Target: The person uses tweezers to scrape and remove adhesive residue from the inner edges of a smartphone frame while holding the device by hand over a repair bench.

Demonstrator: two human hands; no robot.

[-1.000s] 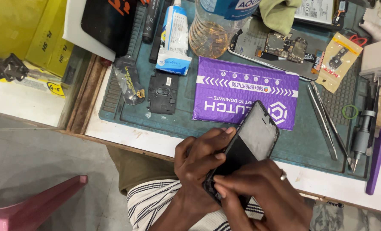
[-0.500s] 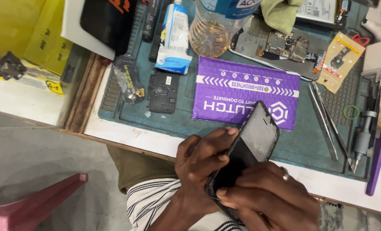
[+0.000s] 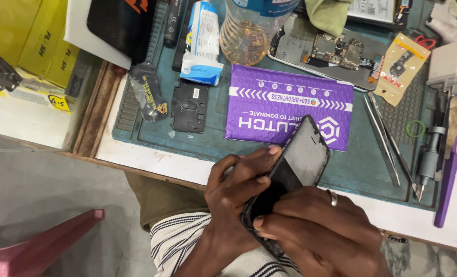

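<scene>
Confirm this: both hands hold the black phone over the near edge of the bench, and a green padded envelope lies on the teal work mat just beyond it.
Not quite. The padded envelope is purple, not green, as the head view shows. The rest stands: the left hand and right hand both hold the black phone at the bench's near edge, with the envelope on the teal work mat beyond it.

Bright even light, soft shadows, sharp focus
</scene>
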